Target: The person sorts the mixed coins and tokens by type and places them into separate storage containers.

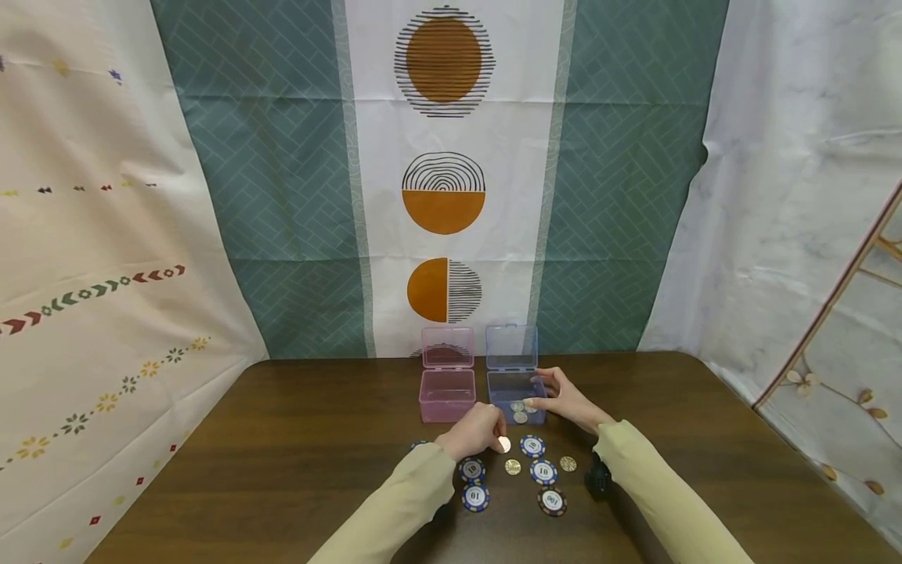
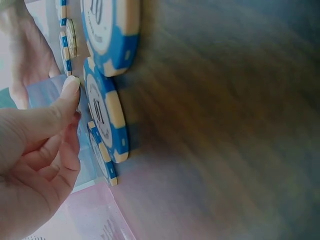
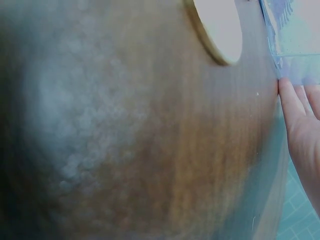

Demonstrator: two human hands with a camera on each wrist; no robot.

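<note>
My left hand is low over the table, its thumb and curled fingers pinching a shiny gold coin. In the left wrist view the thumb hides most of that coin. Farther back, my right hand holds the right side of an open blue plastic box, thumb toward the front and fingers farther back. Silvery-looking coins show in this box. Another gold coin lies near my left hand, and one more gold coin lies to the right.
An open pink plastic box stands left of the blue one. Several blue poker chips and a black poker chip lie on the brown table. A patterned curtain hangs behind.
</note>
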